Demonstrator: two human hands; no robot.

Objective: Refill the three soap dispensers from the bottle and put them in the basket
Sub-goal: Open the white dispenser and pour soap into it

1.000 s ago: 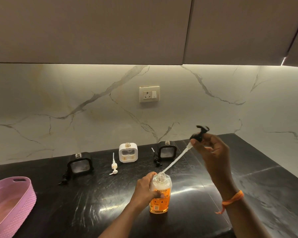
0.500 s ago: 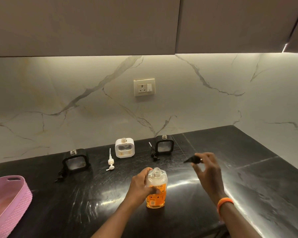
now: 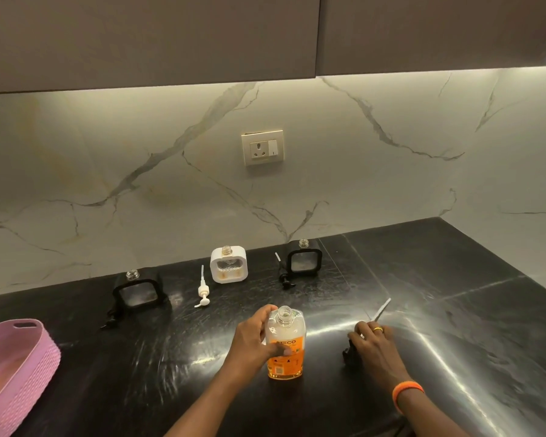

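The orange soap bottle (image 3: pixel 286 345) stands upright and uncapped on the black counter (image 3: pixel 454 326), gripped at its side by my left hand (image 3: pixel 252 339). My right hand (image 3: pixel 372 345) rests low on the counter to its right, over the bottle's black pump (image 3: pixel 347 353), whose white tube (image 3: pixel 381 310) sticks out past my fingers. Three open-necked dispensers stand by the wall: a black one (image 3: pixel 137 291) at left, a white one (image 3: pixel 229 264) in the middle, a black one (image 3: pixel 304 258) at right. A pink basket (image 3: pixel 16 373) sits at the far left.
A white pump (image 3: pixel 203 290) lies between the left and middle dispensers. A black pump (image 3: pixel 285 275) lies beside the right dispenser, another (image 3: pixel 111 318) beside the left one. A wall socket (image 3: pixel 262 148) sits on the marble backsplash. Cabinets hang overhead.
My right hand pulled the pump and its tube out of the orange bottle, then lowered it to the counter on the right. My left hand kept hold of the bottle.
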